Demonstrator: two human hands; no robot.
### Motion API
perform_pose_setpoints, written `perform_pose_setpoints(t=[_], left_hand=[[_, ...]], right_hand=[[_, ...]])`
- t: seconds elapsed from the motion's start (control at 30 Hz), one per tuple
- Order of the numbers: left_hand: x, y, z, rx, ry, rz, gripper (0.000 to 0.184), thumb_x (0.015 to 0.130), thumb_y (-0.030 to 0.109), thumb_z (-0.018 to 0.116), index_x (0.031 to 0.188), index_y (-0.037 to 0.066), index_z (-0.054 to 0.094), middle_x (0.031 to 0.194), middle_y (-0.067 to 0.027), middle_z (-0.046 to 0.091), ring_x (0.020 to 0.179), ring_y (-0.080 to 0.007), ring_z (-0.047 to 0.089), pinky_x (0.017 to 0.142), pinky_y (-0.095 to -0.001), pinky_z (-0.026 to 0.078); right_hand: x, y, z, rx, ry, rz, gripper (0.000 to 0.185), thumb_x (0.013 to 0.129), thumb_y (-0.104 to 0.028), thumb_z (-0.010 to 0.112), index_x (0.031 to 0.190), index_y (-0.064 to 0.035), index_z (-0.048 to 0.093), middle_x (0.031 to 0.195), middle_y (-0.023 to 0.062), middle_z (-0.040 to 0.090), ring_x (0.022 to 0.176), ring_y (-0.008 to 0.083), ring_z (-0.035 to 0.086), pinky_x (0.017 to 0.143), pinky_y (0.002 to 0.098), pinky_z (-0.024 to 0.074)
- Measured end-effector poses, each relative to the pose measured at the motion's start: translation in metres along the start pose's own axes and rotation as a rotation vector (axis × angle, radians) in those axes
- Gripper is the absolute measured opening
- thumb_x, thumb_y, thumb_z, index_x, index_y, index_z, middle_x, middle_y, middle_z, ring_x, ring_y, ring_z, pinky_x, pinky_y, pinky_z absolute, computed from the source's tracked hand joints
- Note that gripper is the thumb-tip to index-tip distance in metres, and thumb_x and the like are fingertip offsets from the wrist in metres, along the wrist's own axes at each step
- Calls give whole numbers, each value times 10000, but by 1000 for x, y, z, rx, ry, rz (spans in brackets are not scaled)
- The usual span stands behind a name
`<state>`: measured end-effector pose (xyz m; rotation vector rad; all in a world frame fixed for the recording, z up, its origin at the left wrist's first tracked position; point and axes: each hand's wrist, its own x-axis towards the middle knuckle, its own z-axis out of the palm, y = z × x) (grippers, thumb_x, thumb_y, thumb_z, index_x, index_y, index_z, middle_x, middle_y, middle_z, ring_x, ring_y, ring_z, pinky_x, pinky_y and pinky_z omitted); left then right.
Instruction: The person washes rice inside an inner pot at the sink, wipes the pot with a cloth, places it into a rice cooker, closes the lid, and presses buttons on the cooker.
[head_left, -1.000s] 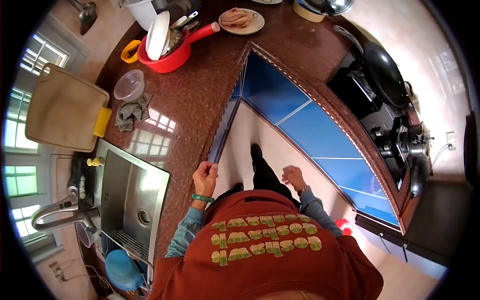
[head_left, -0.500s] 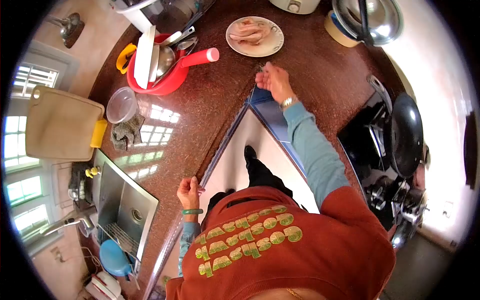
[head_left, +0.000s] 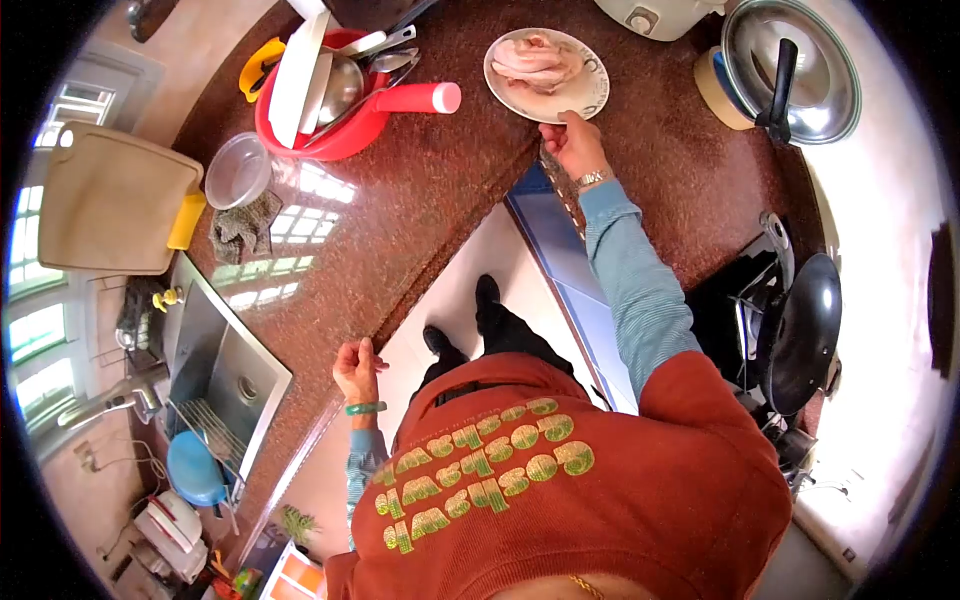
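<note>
A white plate (head_left: 503,97) with a patterned rim lies on the brown counter, with pieces of pale pinkish raw meat (head_left: 540,65) on it. My right hand (head_left: 575,148) is at the plate's near edge, thumb on the rim and the other fingers curled against it. Well to the left and closer to my body, my left hand (head_left: 358,373) hovers by the counter's front edge. Its fingers are loosely bent and apart, and nothing shows in them.
On the left stand a red basin (head_left: 330,147) of dishes and utensils, a clear plastic bowl (head_left: 238,172), a grey cloth (head_left: 245,228) and the sink (head_left: 215,345). A rice cooker (head_left: 650,18), a lidded pan (head_left: 840,95) and a black wok (head_left: 805,335) are on the right.
My right hand has reached forward from the counter's corner to the plate's rim and closed there. My left hand stays by the counter edge. The whole view has turned slightly.
</note>
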<state>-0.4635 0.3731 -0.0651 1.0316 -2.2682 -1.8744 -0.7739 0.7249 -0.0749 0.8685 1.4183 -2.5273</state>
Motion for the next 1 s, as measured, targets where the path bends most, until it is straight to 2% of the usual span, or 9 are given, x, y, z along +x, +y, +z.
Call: perform_pose_setpoints(t=[0.07, 0.27, 0.43, 0.53, 0.6, 0.8, 1.0], left_hand=[[1, -1, -1, -17, -17, 8, 211, 848, 196, 589, 730, 29, 537, 554, -41, 554, 457, -123, 552, 405, -221, 435], [3, -4, 0, -2, -57, 20, 160, 838, 150, 588, 759, 20, 540, 577, -36, 553, 494, -112, 550, 447, -217, 433], [-1, 15, 18, 85, -98, 214, 136, 801, 121, 630, 755, 4, 579, 630, -8, 561, 562, -81, 541, 527, -211, 437], [-7, 32, 21, 81, -96, 323, 110, 785, 103, 646, 760, 4, 603, 640, 10, 562, 588, -42, 497, 531, -195, 418], [-12, 40, 18, -6, -80, 324, 90, 773, 85, 655, 767, 6, 612, 642, 17, 561, 587, -31, 475, 535, -188, 413], [-26, 32, -21, -141, 16, 313, 83, 755, 64, 667, 769, 6, 609, 662, 19, 568, 591, -36, 486, 539, -193, 417], [-41, 3, -68, -121, 201, 321, 70, 755, 69, 665, 774, 24, 615, 708, -8, 589, 586, -61, 501, 545, -205, 427]], right_hand=[[-14, 3, -12, 10, -2, 12, 202, 792, -158, 516, 914, 2, 541, 689, 103, 598, 555, 164, 567, 440, 261, 403], [-89, 18, -50, -222, -30, 93, 231, 793, -198, 521, 849, 21, 565, 673, 125, 603, 509, 148, 549, 428, 255, 416], [-153, 45, -54, -340, -122, 153, 275, 781, -231, 545, 892, 19, 576, 676, 116, 608, 500, 149, 553, 436, 258, 426], [-192, 61, -28, -406, -162, 168, 270, 790, -234, 542, 899, 10, 578, 674, 114, 609, 488, 145, 550, 429, 254, 421], [-204, 80, -14, -427, -223, 213, 253, 798, -232, 541, 894, -2, 583, 669, 105, 612, 477, 143, 551, 426, 247, 417], [-233, 124, 44, -513, -438, 241, 234, 816, -216, 532, 866, 4, 595, 672, 89, 619, 472, 133, 557, 428, 236, 415], [-246, 166, 89, -578, -612, 261, 263, 809, -203, 535, 868, 49, 578, 685, 124, 614, 487, 154, 566, 423, 236, 433]])
